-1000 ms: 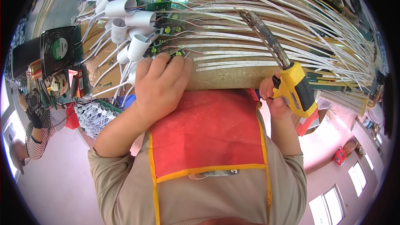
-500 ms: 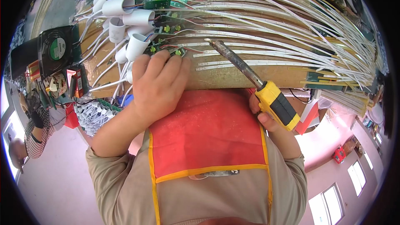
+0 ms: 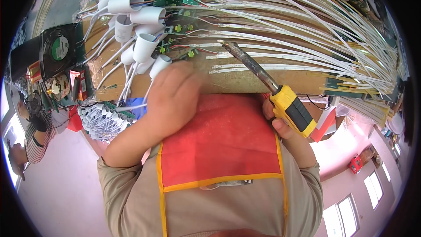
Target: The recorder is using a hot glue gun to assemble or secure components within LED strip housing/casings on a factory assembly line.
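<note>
My right hand grips a soldering iron with a yellow and black handle. Its metal barrel slants up and left, the tip above the white LED strips. My left hand, blurred at the fingers, is curled at the board's near edge; what its fingertips hold is hidden. Against its knuckles rests a white cup-shaped housing, whose white wire hangs down beside the wrist. More white housings lie just beyond it, wired to small green circuit boards.
A brown board lies under the strips, which run to the right. At left stand a black fan and a red and white box. A pile of white housings sits below the table edge. Another person is at far left.
My left hand has shifted right and slightly toward me, with the near white housing and its wire moving along. My right hand and the soldering iron have stayed nearly still.
</note>
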`<state>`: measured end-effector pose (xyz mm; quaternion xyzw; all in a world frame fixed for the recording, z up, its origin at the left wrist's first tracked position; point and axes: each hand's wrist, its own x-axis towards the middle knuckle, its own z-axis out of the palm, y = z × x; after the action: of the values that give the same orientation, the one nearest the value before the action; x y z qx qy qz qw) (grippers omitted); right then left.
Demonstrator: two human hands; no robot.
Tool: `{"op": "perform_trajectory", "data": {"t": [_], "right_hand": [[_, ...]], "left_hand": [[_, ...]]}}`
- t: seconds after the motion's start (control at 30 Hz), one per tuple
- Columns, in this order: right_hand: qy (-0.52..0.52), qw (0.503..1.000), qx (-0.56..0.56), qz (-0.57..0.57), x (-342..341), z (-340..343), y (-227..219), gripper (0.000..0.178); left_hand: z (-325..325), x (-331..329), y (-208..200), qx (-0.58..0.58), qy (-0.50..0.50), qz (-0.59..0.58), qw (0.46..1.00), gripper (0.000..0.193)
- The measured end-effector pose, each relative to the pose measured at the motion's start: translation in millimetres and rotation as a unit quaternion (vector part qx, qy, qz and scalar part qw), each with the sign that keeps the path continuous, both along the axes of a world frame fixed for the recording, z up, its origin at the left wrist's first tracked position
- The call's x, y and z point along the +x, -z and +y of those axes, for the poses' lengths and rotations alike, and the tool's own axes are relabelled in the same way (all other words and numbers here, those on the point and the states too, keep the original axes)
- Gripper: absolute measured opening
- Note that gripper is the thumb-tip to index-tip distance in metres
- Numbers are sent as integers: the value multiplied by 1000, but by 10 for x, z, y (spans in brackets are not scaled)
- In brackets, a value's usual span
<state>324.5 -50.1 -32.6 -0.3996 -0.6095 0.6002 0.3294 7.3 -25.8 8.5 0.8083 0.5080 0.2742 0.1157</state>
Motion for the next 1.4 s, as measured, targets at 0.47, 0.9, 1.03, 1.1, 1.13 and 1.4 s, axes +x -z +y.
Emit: {"op": "perform_trajectory", "data": {"t": [0.47,0.9,1.03,1.1,1.13,1.4], "right_hand": [[-35,997,27,-58,132,-49,-9,35],[-40,996,-15,-80,196,-138,113,44],[-21,999,-42,-23,155,-165,178,50],[-30,998,-41,-35,164,-155,177,50],[-39,997,-41,-44,185,-154,186,50],[3,997,-60,-56,127,-154,79,39]], "left_hand": [[306,-85,20,50,17,147,988,30],[303,-64,48,47,9,133,990,29],[310,-62,31,39,13,127,991,28],[305,-69,42,39,13,126,991,28],[305,-71,45,39,12,124,992,28],[307,-67,57,34,6,114,993,28]]}}
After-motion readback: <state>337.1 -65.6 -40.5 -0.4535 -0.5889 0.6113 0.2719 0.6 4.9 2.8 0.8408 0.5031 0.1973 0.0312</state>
